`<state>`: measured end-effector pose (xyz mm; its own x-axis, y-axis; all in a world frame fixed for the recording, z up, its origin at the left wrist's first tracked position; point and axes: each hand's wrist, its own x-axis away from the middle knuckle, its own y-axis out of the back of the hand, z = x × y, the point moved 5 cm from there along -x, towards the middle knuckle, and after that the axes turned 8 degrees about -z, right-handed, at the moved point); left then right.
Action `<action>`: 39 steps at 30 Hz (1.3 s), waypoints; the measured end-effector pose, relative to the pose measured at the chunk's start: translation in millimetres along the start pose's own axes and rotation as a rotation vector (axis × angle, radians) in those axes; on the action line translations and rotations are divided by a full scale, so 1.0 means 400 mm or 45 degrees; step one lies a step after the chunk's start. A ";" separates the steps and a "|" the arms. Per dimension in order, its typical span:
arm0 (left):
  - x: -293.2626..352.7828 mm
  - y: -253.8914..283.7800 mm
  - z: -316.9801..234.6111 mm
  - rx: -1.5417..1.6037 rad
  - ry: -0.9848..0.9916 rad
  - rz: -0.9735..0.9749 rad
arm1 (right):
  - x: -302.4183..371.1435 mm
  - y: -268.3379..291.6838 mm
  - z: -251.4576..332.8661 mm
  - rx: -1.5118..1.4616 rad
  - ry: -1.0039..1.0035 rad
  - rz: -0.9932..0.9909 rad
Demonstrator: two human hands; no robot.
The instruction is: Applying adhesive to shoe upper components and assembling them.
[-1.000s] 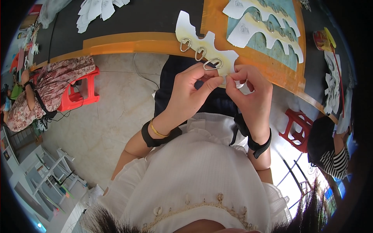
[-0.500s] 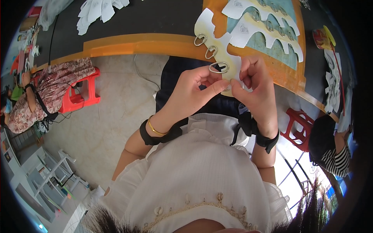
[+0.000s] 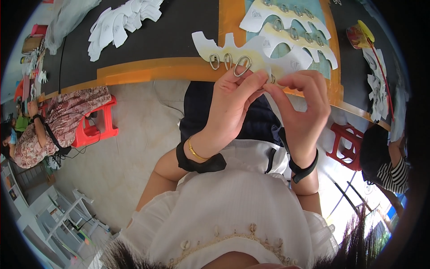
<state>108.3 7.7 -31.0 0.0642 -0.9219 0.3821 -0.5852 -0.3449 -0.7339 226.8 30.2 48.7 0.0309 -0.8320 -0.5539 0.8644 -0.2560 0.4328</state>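
Observation:
A white and yellow scalloped card (image 3: 253, 51) is held up over the table's front edge. Several silvery oval metal rings (image 3: 242, 66) hang along its near edge. My left hand (image 3: 233, 101) is closed, with thumb and fingers pinching this edge beside the largest-looking ring. My right hand (image 3: 309, 101) has its thumb and forefinger pressed together at a small metal ring (image 3: 272, 79) on the same edge, close to the left fingertips. That ring is partly covered by the fingers. Just beyond, similar cards with rings (image 3: 298, 36) lie on a teal mat.
Fanned white cards (image 3: 118, 27) lie on the dark table (image 3: 188, 27), bordered by orange tape (image 3: 148, 71). More white cards (image 3: 376, 85) and a red-yellow container (image 3: 359, 35) are at right. People sit at both sides, near red stools (image 3: 96, 123).
The held card has swung from nearly upright to lying sideways, its far end now to the left. Both hands have turned, and the right has shifted to a ring at the edge.

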 end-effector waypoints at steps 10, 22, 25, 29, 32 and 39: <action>-0.013 -0.011 -0.003 -0.034 -0.117 -0.061 | 0.007 -0.027 -0.036 0.037 -0.105 0.028; -0.028 0.023 -0.055 -0.425 -0.109 0.128 | 0.005 -0.052 -0.072 -0.140 -0.401 0.312; -0.015 0.021 -0.065 -0.438 -0.140 0.211 | 0.008 -0.059 -0.067 -0.186 -0.426 0.340; -0.021 0.022 -0.059 -0.550 -0.164 0.118 | 0.011 -0.047 -0.055 -0.152 -0.350 0.352; -0.022 0.033 -0.053 -0.595 -0.157 0.110 | 0.012 -0.042 -0.061 -0.209 -0.423 0.377; -0.028 0.036 -0.047 -0.316 -0.038 0.072 | 0.025 -0.047 -0.082 -0.404 -0.669 0.377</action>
<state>83.8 16.5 -35.4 0.0470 -0.9446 0.3249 -0.7687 -0.2419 -0.5921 227.2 42.8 11.8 0.1103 -0.9939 0.0091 0.9648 0.1092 0.2393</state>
